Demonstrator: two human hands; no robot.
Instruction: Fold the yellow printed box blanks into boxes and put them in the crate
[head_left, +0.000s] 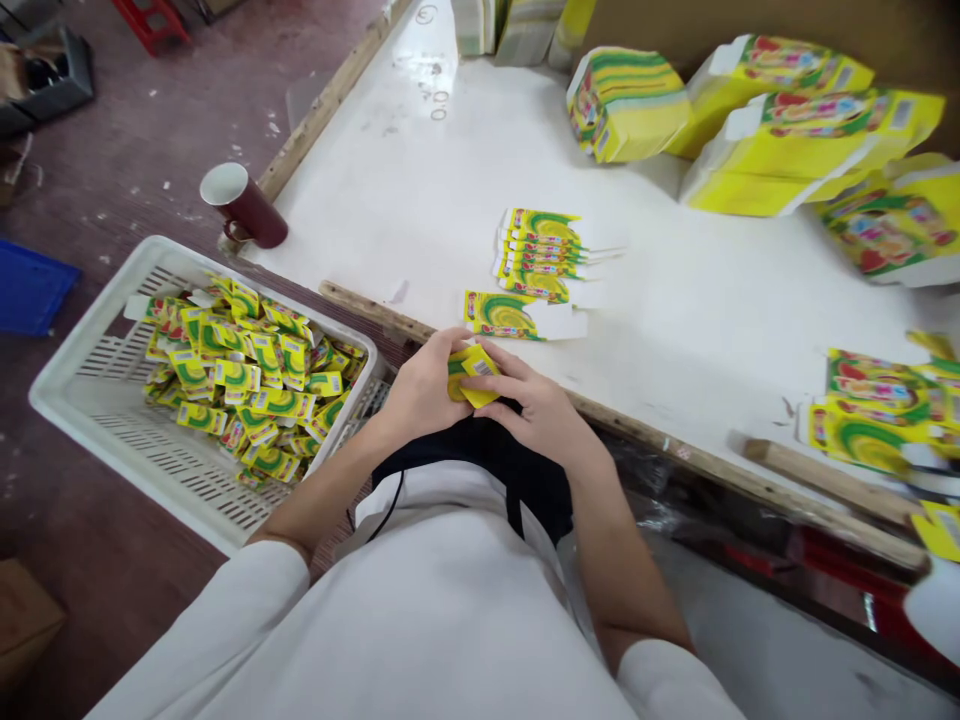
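A small yellow and green cardboard box [480, 372] is held between both hands at the table's front edge, its barcode flap facing up. My left hand [426, 385] wraps round its left side. On the right side, the fingers of my right hand [529, 400] press at the barcode end. Just beyond them on the white table lies one flat carton [510, 315] with a white flap. Behind that is an overlapping row of flat cartons [541, 250].
A white plastic basket [97, 380] of small yellow boxes stands on my left. A dark red mug [251, 210] sits by the table corner. Stacked carton bundles [795, 150] line the back right, and more cartons [877, 400] lie at the right near a wooden strip [817, 475].
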